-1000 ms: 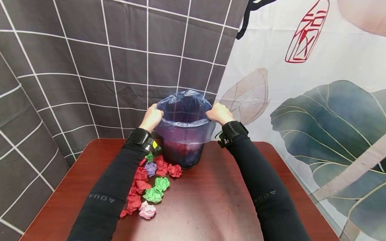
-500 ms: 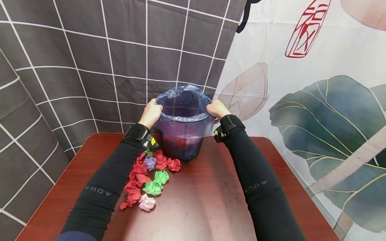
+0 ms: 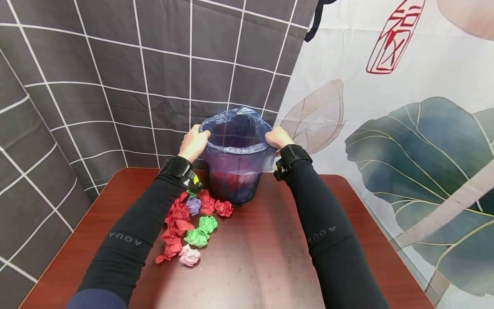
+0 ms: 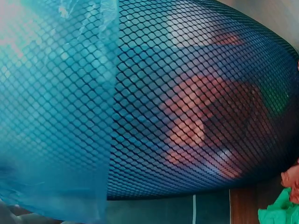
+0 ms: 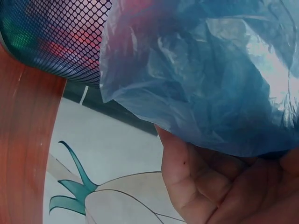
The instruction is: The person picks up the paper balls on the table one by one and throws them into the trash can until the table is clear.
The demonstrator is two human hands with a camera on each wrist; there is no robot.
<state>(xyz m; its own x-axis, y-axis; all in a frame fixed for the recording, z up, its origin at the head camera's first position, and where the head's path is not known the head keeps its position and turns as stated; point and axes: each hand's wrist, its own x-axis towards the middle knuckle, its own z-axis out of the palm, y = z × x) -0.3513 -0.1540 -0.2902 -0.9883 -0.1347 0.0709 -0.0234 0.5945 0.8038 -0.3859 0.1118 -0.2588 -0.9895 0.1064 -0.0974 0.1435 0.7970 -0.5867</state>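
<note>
At the back of the bench (image 3: 251, 253), a mesh waste bin (image 3: 235, 189) stands upright, base on the wood, gray gridded curtain (image 3: 166, 68) behind. Blue liner (image 3: 239, 162) is folded over the rim, hanging partway down outside. Reddish crumpled paper (image 4: 187, 133) shows through the mesh.

Both hands are closed on the bin's top edge: left hand (image 3: 194, 143) has fingers curled over the liner fold at left, right hand (image 3: 278, 138) matches it opposite. Right wrist view shows bent fingers tucked under the film; left wrist view barely catches its hand. Can't tell if either hold takes in the rim as well as plastic.

Just beside the bin's left front: red paper balls (image 3: 179, 225), purple paper ball (image 3: 194, 206), green paper balls (image 3: 197, 237), pink paper ball (image 3: 189, 256).

Step in hand looks like gripping the liner's edge on two sides. Next move probably calls for even force from both hands, so the thin film doesn't tear or the bin tip.

Versus one second ago: bin, paper and both holds match. Scene sits a bit higher in head view, likely camera tilt; right sleeve (image 3: 328, 227) lies nearer center; navy cuff (image 3: 96, 299) now shows lower left.
</note>
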